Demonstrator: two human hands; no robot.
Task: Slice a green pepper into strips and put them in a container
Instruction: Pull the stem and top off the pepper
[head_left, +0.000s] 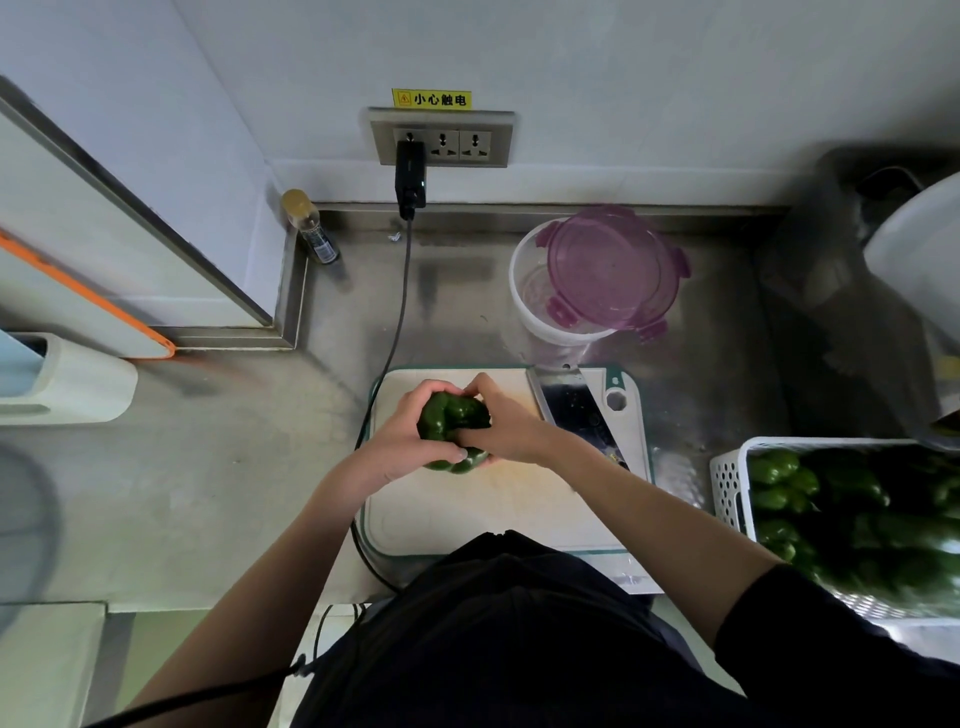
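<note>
Pepper (453, 423), glossy dark green and lumpy, sits over the far left part of the board (498, 512), half hidden by both hands. Left hand (402, 441) wraps it from the left, thumb across its near side; right hand (501, 423) grasps it from the right, fingers curled over the top, so its stem end cannot be seen. Whether it rests on the board or is lifted is hard to tell. Pale, rounded at the corners and rimmed in teal, the board has its near edge cut off by the person's dark clothing. Cleaver (576, 410), broad steel blade, lies on the board's far right; its handle is covered by the right forearm. Beyond it stands a round clear tub (540, 306), its purple lid (613, 267) tilted on the rim. Right, a white perforated basket (727, 488) of green peppers runs out of view. A black cable (400, 306) skirts the board's left edge on the steel counter (234, 467).
</note>
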